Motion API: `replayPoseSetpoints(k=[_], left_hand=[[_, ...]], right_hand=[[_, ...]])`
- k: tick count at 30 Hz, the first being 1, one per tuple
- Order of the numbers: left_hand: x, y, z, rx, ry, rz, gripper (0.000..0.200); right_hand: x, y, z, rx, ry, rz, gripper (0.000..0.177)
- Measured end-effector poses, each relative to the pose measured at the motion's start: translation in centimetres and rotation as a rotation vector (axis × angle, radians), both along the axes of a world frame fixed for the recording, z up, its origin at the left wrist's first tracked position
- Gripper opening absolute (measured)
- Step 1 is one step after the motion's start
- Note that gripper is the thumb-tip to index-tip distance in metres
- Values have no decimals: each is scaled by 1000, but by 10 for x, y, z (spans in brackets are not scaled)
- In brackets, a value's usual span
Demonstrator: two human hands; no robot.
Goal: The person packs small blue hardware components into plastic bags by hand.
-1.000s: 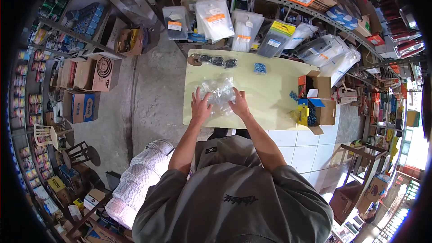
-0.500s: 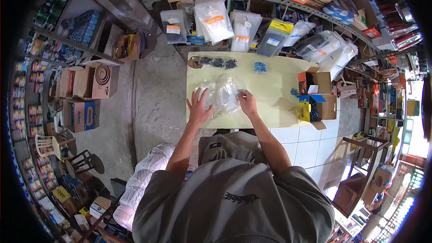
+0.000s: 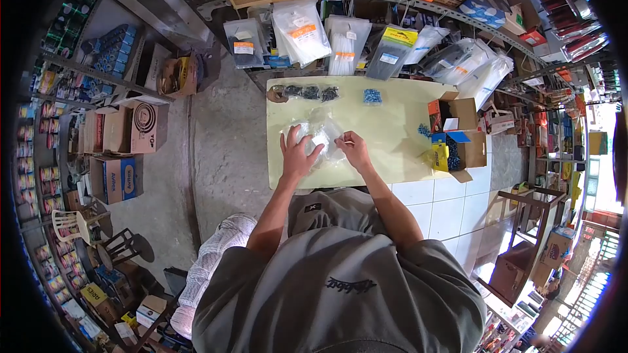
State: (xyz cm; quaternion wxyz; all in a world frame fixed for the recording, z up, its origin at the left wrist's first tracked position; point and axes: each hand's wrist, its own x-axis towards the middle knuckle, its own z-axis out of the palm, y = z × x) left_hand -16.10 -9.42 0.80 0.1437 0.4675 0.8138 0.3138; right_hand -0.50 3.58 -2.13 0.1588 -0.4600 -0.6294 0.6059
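Observation:
Thin clear plastic bags [image 3: 319, 138] lie in a loose pile on the pale yellow table [image 3: 392, 131]. My left hand [image 3: 299, 155] rests on the left side of the pile, fingers spread. At the right side, my right hand [image 3: 354, 150] pinches the edge of a plastic bag between thumb and fingers. Beyond both hands is a row of small clear packs with dark pieces [image 3: 313, 93], with a brown ring-shaped item [image 3: 277, 94] at its left end. A small pack of blue pieces [image 3: 372, 96] lies farther right.
Open cardboard boxes [image 3: 476, 147] stand at the table's right end, beside loose blue pieces [image 3: 424, 130]. Packaged cable ties [image 3: 343, 46] hang from the shelf behind the table. A white woven sack [image 3: 212, 268] is on the floor at left; a wooden stool [image 3: 517, 248] stands at right.
My right hand has shifted slightly left with the plastic edge, closer to my left hand. My left hand stays spread on the pile. The camera view has turned slightly.

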Motion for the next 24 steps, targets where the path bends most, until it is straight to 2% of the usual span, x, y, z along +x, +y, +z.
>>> replayPoseSetpoints(k=[3, 5, 7, 8, 10, 11, 12, 14, 16, 18, 20, 24], left_hand=[[1, 5, -1, 7, -6, 22, 31], [-1, 6, -4, 26, -20, 38, 27], [-7, 7, -3, 178, -230, 156, 23], [-10, 7, 0, 179, -231, 156, 23], [-14, 4, 9, 344, -471, 269, 18], [-15, 2, 17, 311, -712, 346, 18], [-19, 0, 20, 312, -710, 350, 18], [-29, -8, 25, 315, -913, 332, 19], [-32, -10, 37, 313, -917, 330, 19], [-30, -12, 51, 405, -1079, 348, 18], [-31, -14, 36, 442, -1099, 351, 19], [-25, -9, 17, 444, -1141, 365, 25]], right_hand=[[2, -1, 5, -56, 74, 16, 18], [4, -1, 11, -221, 143, 20, 15], [4, -1, 12, -281, 147, -7, 18], [4, -1, 9, -344, 152, -30, 21], [3, -3, 4, -361, 135, -23, 25], [2, -4, 2, -377, 119, -16, 29], [0, -5, 0, -378, 119, -12, 29], [-6, -9, -2, -264, 63, 106, 42], [-8, -10, 2, -219, -30, 158, 44], [-10, -13, 8, -173, -125, 207, 46], [-8, -14, 5, 348, -217, 320, 49], [-5, -9, 15, 440, -282, 309, 50]])
